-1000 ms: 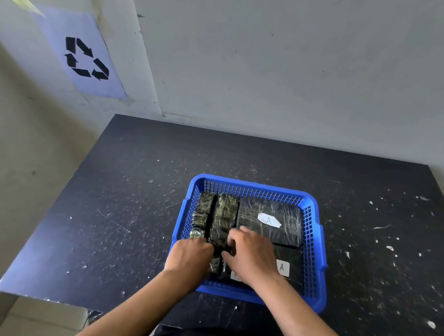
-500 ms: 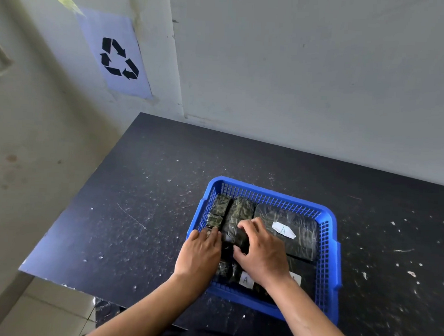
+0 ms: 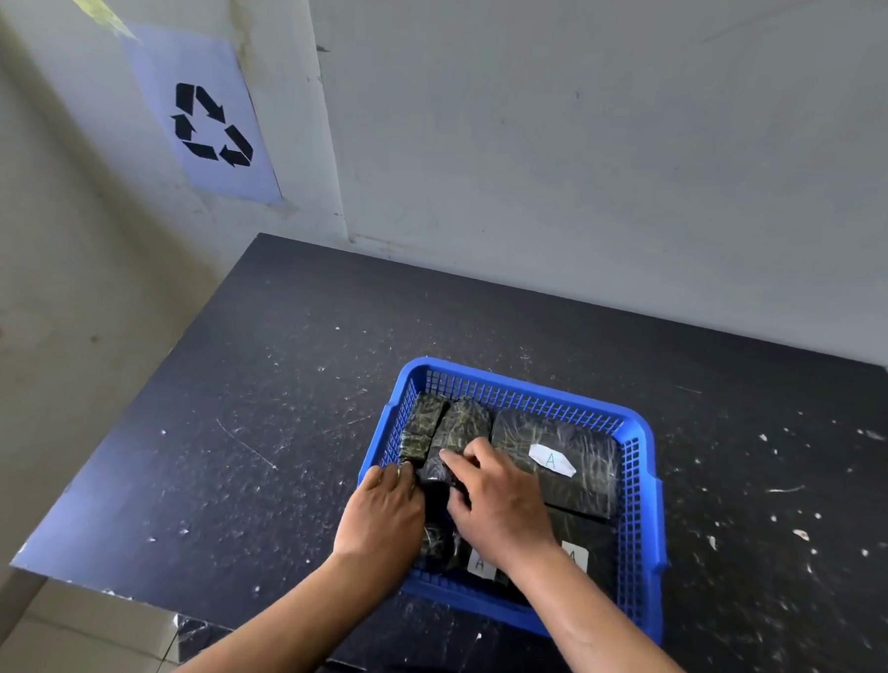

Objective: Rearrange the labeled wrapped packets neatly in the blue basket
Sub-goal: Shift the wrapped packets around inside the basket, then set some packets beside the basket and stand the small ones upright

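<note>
The black, paint-flecked tabletop (image 3: pixel 282 430) carries the blue plastic mesh basket (image 3: pixel 639 506), which sits near the front edge, in front of the person. Inside it, the large flat packet wrapped in clear film with a white "A" label (image 3: pixel 564 461) fills the far right corner, with another labeled one (image 3: pixel 588 544) lying nearer. Compared with a second ago, both hands have crept farther into the basket along the narrow dark wrapped packet (image 3: pixel 460 432) left of centre, so the left row seems to be getting squared up rather than anything lifted out. The right hand (image 3: pixel 500 504) now lies over that packet's near end, fingers curled and pressing on it; whether they truly clasp it I cannot tell. The left hand (image 3: pixel 383 516) rests against the packet's left side, fingers narrow and together. Two small greenish packets (image 3: pixel 421 427) line the left wall.
</note>
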The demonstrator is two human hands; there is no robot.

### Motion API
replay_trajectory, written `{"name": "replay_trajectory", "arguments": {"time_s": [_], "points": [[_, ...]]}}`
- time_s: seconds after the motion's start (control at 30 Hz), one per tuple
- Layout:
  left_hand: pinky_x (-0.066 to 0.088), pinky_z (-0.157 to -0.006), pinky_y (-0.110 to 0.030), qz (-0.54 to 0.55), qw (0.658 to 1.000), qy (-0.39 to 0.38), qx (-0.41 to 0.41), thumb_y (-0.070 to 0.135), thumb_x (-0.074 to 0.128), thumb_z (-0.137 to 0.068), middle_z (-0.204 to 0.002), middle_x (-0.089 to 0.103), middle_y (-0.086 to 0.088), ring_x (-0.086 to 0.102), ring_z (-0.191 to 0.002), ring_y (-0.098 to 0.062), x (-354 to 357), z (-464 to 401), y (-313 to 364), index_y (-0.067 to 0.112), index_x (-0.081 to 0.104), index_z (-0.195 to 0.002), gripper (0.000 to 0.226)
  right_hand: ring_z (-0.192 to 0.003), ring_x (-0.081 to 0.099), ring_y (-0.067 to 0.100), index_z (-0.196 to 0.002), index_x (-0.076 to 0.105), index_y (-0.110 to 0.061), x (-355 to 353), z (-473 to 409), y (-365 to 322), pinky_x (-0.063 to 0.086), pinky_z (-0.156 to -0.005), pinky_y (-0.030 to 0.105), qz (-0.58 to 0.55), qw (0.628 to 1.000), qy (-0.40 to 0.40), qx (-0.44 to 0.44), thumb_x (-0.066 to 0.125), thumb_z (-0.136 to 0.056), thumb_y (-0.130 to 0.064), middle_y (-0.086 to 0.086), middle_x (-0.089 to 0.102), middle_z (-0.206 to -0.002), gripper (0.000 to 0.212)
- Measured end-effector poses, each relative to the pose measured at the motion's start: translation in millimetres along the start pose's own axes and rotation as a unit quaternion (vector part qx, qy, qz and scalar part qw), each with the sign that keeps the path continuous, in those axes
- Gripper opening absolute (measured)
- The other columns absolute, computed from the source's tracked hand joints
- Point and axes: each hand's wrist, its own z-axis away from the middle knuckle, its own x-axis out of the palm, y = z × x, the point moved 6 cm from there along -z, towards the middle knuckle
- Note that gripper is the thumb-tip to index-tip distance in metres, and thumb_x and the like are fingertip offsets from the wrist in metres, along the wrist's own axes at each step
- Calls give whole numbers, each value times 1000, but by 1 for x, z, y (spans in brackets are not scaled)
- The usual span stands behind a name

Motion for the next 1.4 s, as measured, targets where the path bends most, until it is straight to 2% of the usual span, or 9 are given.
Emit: {"name": "replay_trajectory", "arguments": {"time_s": [0.17,0.33,0.47,0.63,0.73,0.93,1.1,1.27,1.4], "points": [[22,-112,-44,14,1000,17,-8,19,32,-100,-153,29,-20,32,-135,-34,5,-2,0,0,13,-152,59,-74,68,16,-133,64,-21,-30,-5,18,58,-56,32,-114,982,138,64,53,-98,-10,-1,64,-122,39],[20,-114,-44,5,1000,16,7,19,35,-99,-156,24,-21,30,-137,-35,7,-3,1,0,9,-153,62,-81,75,20,-124,67,-14,-37,-22,46,63,-69,43,-351,895,178,210,49,-99,-5,7,62,-127,33],[27,-110,-44,-5,1000,16,7,20,43,-96,-150,35,-19,39,-129,-34,5,-4,1,0,18,-150,63,-90,70,16,-117,69,-11,-45,-31,43,57,-80,22,-299,926,162,163,84,-78,-16,3,66,-112,42],[38,-92,-38,26,1000,14,10,17,55,-90,-117,59,-7,56,-104,-27,-8,-13,-3,14,52,-125,35,-62,71,10,-109,72,-18,-58,-40,63,59,-60,27,-298,914,164,221,79,-83,-24,-3,74,-78,27],[48,-80,-34,132,990,38,-21,26,58,-91,-102,68,3,64,-91,-20,-25,-24,-12,23,63,-102,12,-46,68,9,-104,70,-24,-70,-40,75,54,-45,22,-347,890,189,229,78,-86,-24,-9,73,-76,20],[57,-62,-34,388,898,137,-157,32,62,-86,-77,71,10,63,-66,-13,-55,-39,-48,28,68,-86,7,-45,68,18,-91,67,-44,-76,-31,86,56,-44,28,-439,838,188,263,78,-87,-20,-3,76,-70,27],[60,-71,-47,658,721,84,-198,35,66,-88,-84,72,0,71,-73,-17,-48,-46,-57,29,55,-110,26,-46,65,15,-101,68,-34,-69,-23,89,56,-46,28,-507,794,175,288,75,-90,-16,0,76,-68,22],[59,-68,-33,610,773,87,-152,47,70,-86,-92,72,9,68,-77,-7,-52,-43,-54,34,53,-126,45,-48,63,12,-106,70,-32,-69,-26,87,57,-48,29,-523,792,149,279,74,-90,-15,0,73,-65,23],[56,-64,-27,598,781,108,-145,42,73,-85,-83,71,12,67,-68,-5,-51,-38,-61,31,67,-104,23,-55,66,15,-123,69,-18,-65,-37,68,60,-51,30,-546,794,82,253,71,-92,-14,4,76,-75,31]]}}
